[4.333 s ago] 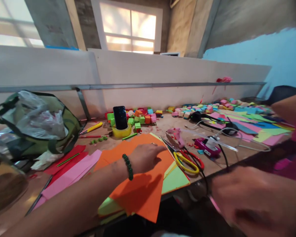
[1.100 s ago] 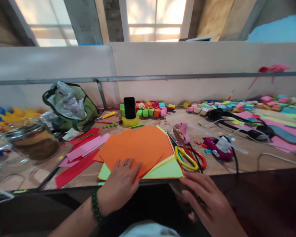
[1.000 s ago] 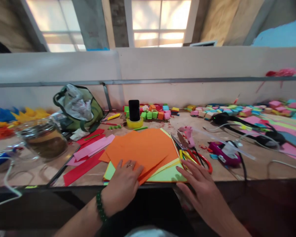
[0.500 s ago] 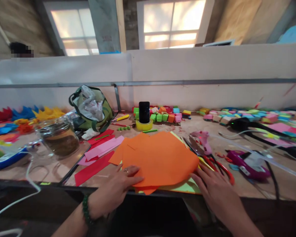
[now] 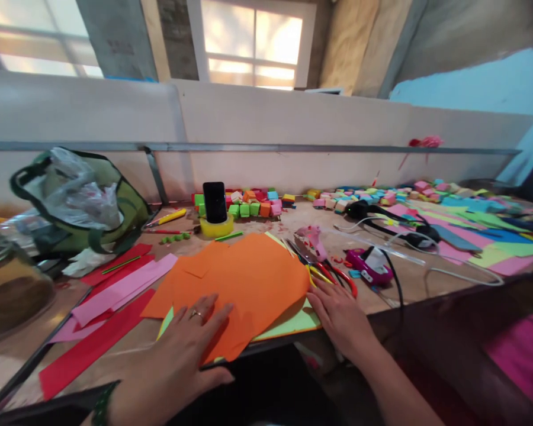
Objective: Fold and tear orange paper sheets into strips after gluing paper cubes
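Observation:
A large sheet of orange paper (image 5: 244,284) lies near the table's front edge, on top of light green paper (image 5: 288,322). My left hand (image 5: 182,349) rests on the orange sheet's lower left part, fingers spread and thumb out over the front edge. At the sheet's right end lies my right hand (image 5: 340,316), its fingers stretched out and touching the table beside the paper's edge. Just beyond those fingertips are scissors (image 5: 324,272) with yellow and red-orange handles, partly overlapping a pink glue gun (image 5: 311,241).
Red paper strips (image 5: 93,346) and pink strips (image 5: 124,287) lie to the left, near a glass jar (image 5: 13,284) and a green bag (image 5: 119,201). A phone (image 5: 215,201) stands in a yellow tape roll (image 5: 217,227). A purple device (image 5: 371,266) and cables are at right.
My view has turned to the right. My left hand has spread its fingers and reaches farther over the orange paper, whose outline has shifted slightly. The right hand stays at the paper's right end.

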Demonstrator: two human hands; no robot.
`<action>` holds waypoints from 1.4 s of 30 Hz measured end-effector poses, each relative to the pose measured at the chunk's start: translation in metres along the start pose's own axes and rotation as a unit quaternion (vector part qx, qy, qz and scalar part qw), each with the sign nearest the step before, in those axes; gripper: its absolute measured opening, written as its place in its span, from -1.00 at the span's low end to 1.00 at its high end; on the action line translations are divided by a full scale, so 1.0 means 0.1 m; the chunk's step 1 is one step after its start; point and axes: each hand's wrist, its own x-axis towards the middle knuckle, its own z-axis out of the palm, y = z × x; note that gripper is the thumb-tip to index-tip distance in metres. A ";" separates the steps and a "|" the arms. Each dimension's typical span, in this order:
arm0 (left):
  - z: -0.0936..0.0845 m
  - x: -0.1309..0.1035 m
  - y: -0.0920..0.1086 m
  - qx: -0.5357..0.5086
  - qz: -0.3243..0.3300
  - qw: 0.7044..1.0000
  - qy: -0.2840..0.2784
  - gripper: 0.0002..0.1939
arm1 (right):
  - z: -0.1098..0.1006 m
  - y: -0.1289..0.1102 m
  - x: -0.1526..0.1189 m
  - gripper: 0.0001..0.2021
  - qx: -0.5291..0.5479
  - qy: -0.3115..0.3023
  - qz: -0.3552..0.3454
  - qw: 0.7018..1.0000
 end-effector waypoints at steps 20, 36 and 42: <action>-0.20 0.01 -0.30 0.011 -0.045 0.998 0.041 -0.05 | -0.12 -0.43 0.09 -0.45 0.100 -0.015 -0.163 0.981; -0.11 -0.09 -0.59 -0.215 -0.138 0.935 0.244 -0.58 | -0.01 -0.65 0.41 -0.64 0.232 -0.129 -0.225 0.937; -0.11 -0.24 -0.38 -0.095 -0.041 0.975 0.194 -0.46 | -0.10 -0.51 0.34 -0.68 0.280 -0.164 -0.176 0.930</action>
